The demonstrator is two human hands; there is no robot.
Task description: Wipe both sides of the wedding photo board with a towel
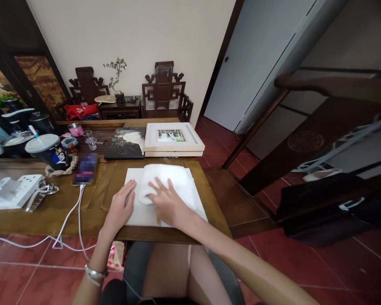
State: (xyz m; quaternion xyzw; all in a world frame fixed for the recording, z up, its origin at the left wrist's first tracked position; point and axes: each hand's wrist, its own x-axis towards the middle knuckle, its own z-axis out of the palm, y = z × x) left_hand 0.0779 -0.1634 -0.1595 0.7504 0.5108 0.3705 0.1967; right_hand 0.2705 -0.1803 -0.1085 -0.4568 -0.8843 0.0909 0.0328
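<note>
A white folded towel [171,180] lies on a white flat sheet [197,203] at the near edge of the wooden table [63,212]. My right hand [165,202] rests flat on the towel's near left end, fingers spread. My left hand [122,206] lies flat on the white sheet just left of the towel, fingers stretched out, touching the towel's edge. A silver bracelet [94,272] sits on my left wrist. Neither hand holds anything.
Behind the towel stand a white-framed photo [173,137] and a dark picture [127,143]. To the left are a phone [85,169] on a white cable, a white power strip [17,190], a lidded cup [49,150] and small bowls. Dark wooden chairs stand beyond.
</note>
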